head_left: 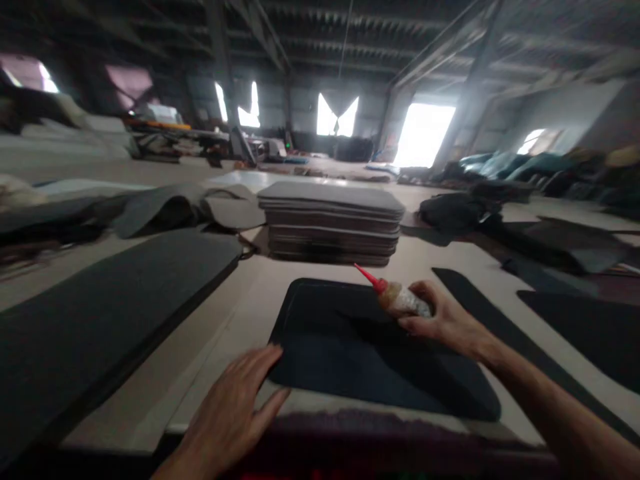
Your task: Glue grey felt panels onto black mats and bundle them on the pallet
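Observation:
A dark mat with rounded corners (330, 353) lies flat on the pale table in front of me. My right hand (437, 317) grips a glue bottle (400, 300) with a pointed red nozzle, tilted so the tip points up and to the left. The bottle hangs over the mat and throws a shadow on it. At the mat's left edge rests my left hand (240, 393), fingers stretched out and thumb apart, holding nothing. Its fingertips are at the mat's corner.
Behind the mat stands a tall stack of grey mats (333, 223). A long dark pile (125, 313) runs along the left. Dark cut pieces (585, 327) lie at the right, with a heap of dark cloth (455, 213) farther back. A curled grey sheet (170, 207) sits at the back left.

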Motion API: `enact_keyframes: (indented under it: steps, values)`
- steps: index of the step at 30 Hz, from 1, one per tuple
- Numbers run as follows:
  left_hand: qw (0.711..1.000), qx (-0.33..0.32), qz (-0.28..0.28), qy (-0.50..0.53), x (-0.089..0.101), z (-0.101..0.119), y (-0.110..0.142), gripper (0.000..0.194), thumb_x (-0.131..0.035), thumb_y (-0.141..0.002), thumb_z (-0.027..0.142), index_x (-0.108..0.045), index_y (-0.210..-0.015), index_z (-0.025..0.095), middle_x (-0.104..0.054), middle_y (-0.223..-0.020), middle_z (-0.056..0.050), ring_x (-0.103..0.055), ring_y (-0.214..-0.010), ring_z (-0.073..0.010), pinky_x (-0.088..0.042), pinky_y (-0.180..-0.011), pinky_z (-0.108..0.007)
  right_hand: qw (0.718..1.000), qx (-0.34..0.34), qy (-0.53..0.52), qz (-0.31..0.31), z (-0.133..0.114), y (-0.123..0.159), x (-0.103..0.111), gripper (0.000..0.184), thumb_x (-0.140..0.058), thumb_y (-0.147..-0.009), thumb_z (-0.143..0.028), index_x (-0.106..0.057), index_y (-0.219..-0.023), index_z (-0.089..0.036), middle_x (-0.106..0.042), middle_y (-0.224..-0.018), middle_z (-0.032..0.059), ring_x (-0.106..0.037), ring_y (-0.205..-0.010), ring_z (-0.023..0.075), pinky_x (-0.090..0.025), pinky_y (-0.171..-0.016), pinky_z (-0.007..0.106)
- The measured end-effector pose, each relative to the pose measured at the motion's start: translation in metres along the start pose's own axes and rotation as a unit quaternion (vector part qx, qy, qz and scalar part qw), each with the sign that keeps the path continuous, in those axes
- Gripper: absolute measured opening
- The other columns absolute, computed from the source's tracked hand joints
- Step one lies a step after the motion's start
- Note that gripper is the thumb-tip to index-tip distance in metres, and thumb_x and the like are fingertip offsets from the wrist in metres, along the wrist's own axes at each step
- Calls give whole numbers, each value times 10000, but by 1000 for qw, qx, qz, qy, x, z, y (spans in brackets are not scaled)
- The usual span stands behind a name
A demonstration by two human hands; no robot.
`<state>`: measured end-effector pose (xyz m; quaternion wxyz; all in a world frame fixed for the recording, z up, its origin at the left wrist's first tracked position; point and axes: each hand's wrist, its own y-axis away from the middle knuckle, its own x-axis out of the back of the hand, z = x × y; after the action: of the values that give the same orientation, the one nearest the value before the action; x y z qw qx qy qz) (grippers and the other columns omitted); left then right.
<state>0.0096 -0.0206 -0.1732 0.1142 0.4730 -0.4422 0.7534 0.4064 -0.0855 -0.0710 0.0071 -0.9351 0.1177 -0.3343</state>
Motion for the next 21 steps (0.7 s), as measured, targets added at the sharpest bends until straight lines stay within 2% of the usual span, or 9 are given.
enact_keyframes:
  steps: [3, 5, 7, 11, 15, 18, 21]
  values:
    - [989, 89, -58, 101, 6, 10, -3, 711, -578, -951, 416, -246, -1530, 174, -520, -1457, -163, -557, -1302, -266, -469, -1108, -454, 997, -58, -37, -36, -29, 21, -8, 617, -798, -716, -501, -535, -1183, -194, -664, -984, 64, -660, -761, 212, -543, -588, 282]
    - [973, 130, -61, 179, 8, 12, -5, 731, -497, -998, 360, -74, -1566, 179, -471, -1489, -188, -561, -1300, -237, -467, -1103, -449, 998, -51, -29, -33, -47, 32, -17, 591, -779, -725, -517, -560, -1173, -199, -670, -974, 60, -648, -731, 201, -527, -576, 277]
    - [962, 149, -50, 223, 7, 12, -6, 726, -456, -1009, 293, -2, -1568, 204, -459, -1491, -188, -580, -1277, -216, -484, -1080, -438, 999, -19, 3, -34, -63, 42, -29, 530, -733, -765, -520, -584, -1160, -200, -672, -934, 48, -634, -711, 192, -506, -574, 276]
    - [963, 143, -38, 226, 5, 11, -6, 836, -557, -947, 240, 7, -1565, 242, -463, -1484, -166, -585, -1268, -218, -491, -1071, -441, 993, 81, 78, -36, -85, 49, -56, 387, -669, -834, -488, -630, -1100, -209, -667, -932, 30, -623, -786, 196, -488, -658, 299]
    - [965, 146, -38, 213, 4, 11, -5, 905, -624, -905, 225, -5, -1566, 249, -475, -1476, -162, -588, -1265, -229, -484, -1079, -451, 975, 179, 116, -58, -90, 40, -78, 280, -661, -874, -411, -633, -1068, -212, -638, -997, 35, -601, -873, 191, -468, -746, 311]
    - [967, 146, -33, 208, 4, 11, -5, 899, -630, -900, 218, -27, -1566, 253, -477, -1475, -156, -593, -1259, -228, -485, -1077, -445, 964, 223, 122, -78, -90, 34, -90, 259, -666, -891, -372, -622, -1082, -204, -614, -1040, 47, -583, -922, 187, -457, -781, 311]
    - [969, 141, -35, 200, 4, 11, -6, 882, -630, -899, 226, -55, -1567, 254, -478, -1478, -147, -589, -1263, -229, -487, -1074, -437, 959, 239, 122, -95, -91, 30, -96, 224, -674, -898, -342, -622, -1067, -204, -600, -1031, 40, -571, -912, 172, -443, -779, 297]
